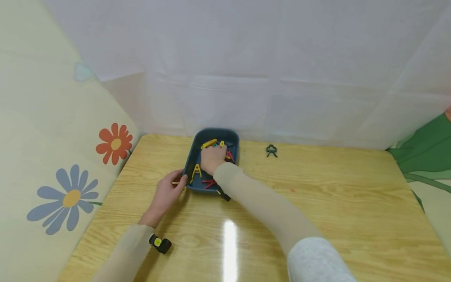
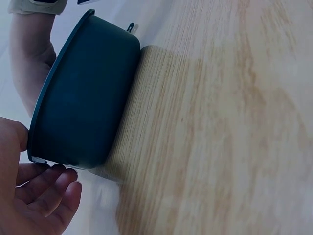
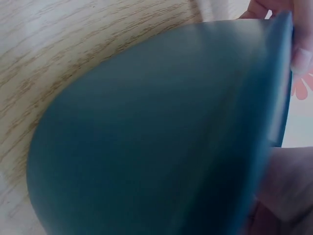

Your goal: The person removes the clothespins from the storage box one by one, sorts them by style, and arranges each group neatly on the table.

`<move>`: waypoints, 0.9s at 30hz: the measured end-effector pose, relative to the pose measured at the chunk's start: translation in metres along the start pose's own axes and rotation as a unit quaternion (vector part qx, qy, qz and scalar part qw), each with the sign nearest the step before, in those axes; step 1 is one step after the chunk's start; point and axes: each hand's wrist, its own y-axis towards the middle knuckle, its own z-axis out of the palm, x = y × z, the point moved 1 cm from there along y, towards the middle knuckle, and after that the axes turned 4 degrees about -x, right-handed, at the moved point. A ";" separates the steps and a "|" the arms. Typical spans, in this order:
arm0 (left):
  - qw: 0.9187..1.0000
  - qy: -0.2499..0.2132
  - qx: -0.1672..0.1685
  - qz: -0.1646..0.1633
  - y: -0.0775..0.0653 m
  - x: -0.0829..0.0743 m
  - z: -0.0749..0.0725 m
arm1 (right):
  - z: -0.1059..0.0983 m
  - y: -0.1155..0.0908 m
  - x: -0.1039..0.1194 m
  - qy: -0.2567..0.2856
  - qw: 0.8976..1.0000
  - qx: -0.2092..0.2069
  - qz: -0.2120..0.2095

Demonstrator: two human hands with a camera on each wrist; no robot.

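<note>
While left hand [image 1: 169,188] holds bin [image 1: 216,134], long axis runs front-to-back.

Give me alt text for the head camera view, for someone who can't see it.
A person's right hand reaches into a dark blue, rounded rectangular, plastic-looking tray holding small yellow and red spring clamps, while their left hand grips its near left corner. On the glossy, yellowish wood-grain table, one small dark spring clamp lies apart to the right.
</note>
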 end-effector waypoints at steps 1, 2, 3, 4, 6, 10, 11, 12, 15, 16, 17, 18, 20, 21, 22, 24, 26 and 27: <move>1.000 0.000 0.000 0.000 0.000 0.000 0.000 | 0.000 0.000 0.000 -0.002 1.000 0.001 0.001; 1.000 0.000 0.000 0.001 0.000 0.000 0.000 | -0.001 -0.001 0.000 -0.003 1.000 0.002 0.002; 1.000 0.000 0.000 0.001 0.000 0.000 0.000 | -0.001 -0.001 0.000 -0.003 1.000 0.003 0.002; 1.000 0.000 0.000 0.000 0.000 0.000 0.000 | -0.002 -0.002 0.000 -0.004 1.000 0.003 0.003; 1.000 0.000 0.000 -0.002 0.000 0.000 0.000 | -0.002 -0.003 0.001 -0.004 1.000 0.005 0.002; 1.000 0.001 0.001 -0.004 0.000 0.000 -0.001 | -0.002 -0.001 0.003 -0.013 1.000 0.016 0.002; 1.000 0.001 0.001 -0.004 0.000 0.000 -0.001 | -0.001 0.000 0.003 -0.016 1.000 0.019 0.003; 1.000 0.001 0.002 -0.004 0.000 0.000 0.000 | -0.001 0.001 0.004 -0.019 1.000 0.022 0.005; 1.000 -0.002 0.003 -0.004 -0.001 -0.001 0.000 | 0.000 0.004 0.005 -0.021 0.999 0.029 0.007; 1.000 -0.002 0.004 -0.004 -0.001 -0.001 0.000 | 0.001 0.005 0.005 -0.019 0.999 0.031 0.008; 1.000 -0.002 0.004 -0.005 -0.001 -0.001 0.000 | 0.001 0.006 0.005 -0.018 0.999 0.033 0.008; 1.000 -0.002 0.005 -0.005 -0.001 -0.001 0.000 | 0.001 0.006 0.004 -0.016 0.999 0.035 0.007; 1.000 -0.002 0.007 -0.006 -0.001 -0.001 0.000 | 0.001 0.007 0.004 -0.012 0.999 0.038 0.005; 1.000 -0.002 0.008 -0.007 -0.001 0.000 0.000 | 0.001 0.007 0.004 -0.011 0.999 0.039 0.003; 1.000 -0.001 0.009 -0.008 -0.001 0.000 0.000 | 0.001 0.007 0.004 -0.010 0.999 0.040 0.001; 1.000 -0.002 0.011 -0.011 -0.001 0.000 0.000 | 0.001 0.007 0.004 -0.012 0.999 0.043 -0.004; 1.000 -0.003 0.013 -0.013 -0.001 0.000 0.000 | 0.002 0.007 0.004 -0.013 0.999 0.046 -0.009; 1.000 -0.003 0.014 -0.014 -0.002 0.001 0.000 | 0.002 0.007 0.004 -0.015 0.999 0.047 -0.011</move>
